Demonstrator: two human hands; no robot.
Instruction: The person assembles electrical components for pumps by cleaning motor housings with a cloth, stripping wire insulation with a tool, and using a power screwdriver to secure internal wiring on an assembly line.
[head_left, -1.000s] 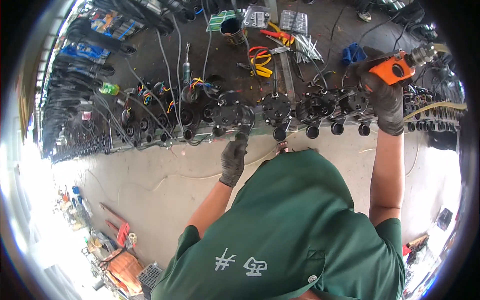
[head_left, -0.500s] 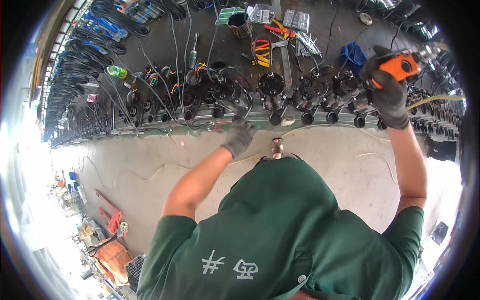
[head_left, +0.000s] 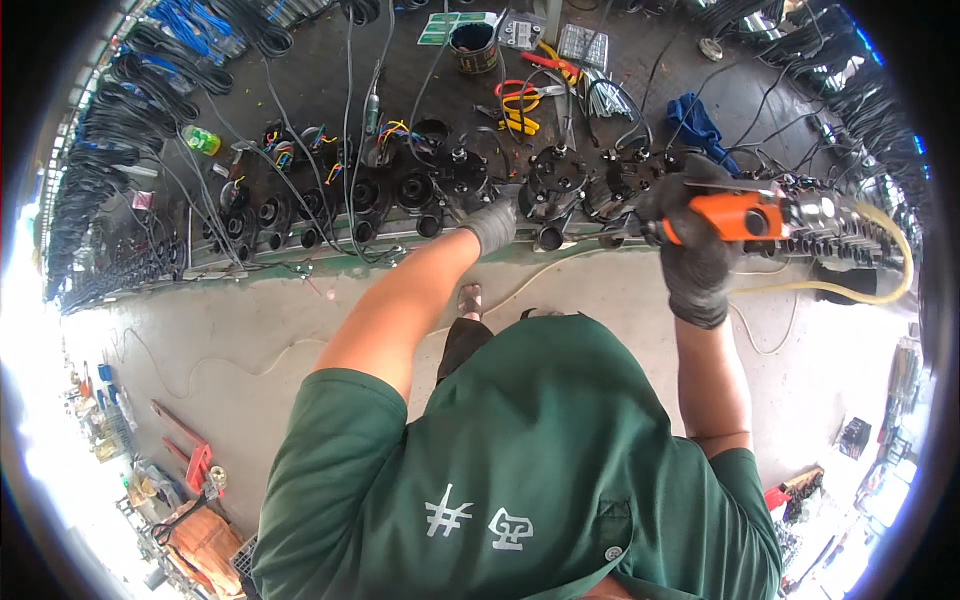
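My right hand (head_left: 697, 265), in a dark glove, is closed around an orange air tool (head_left: 738, 217). A yellowish hose (head_left: 908, 255) runs from the tool's right end. The tool's left end is over the row of black motor housings, partly hidden by my glove. My left hand (head_left: 494, 224), in a grey glove, reaches to the bench's front edge between a black motor housing (head_left: 461, 175) and another black housing (head_left: 556, 180). Its fingertips blend into the dark parts, so their grip cannot be made out.
More black housings (head_left: 414, 190) line the bench (head_left: 300, 95) edge on both sides. Behind them lie red-handled pliers (head_left: 520, 92), yellow-handled pliers (head_left: 520, 124), a dark tin (head_left: 473, 48), a blue cloth (head_left: 697, 125) and a green bottle (head_left: 202, 140). Black cables hang across. A red pallet-jack-like frame (head_left: 197, 462) stands on the floor.
My left hand has moved forward from before the bench edge to the housings. My right hand has brought the air tool left and closer to me. The view has shifted slightly.
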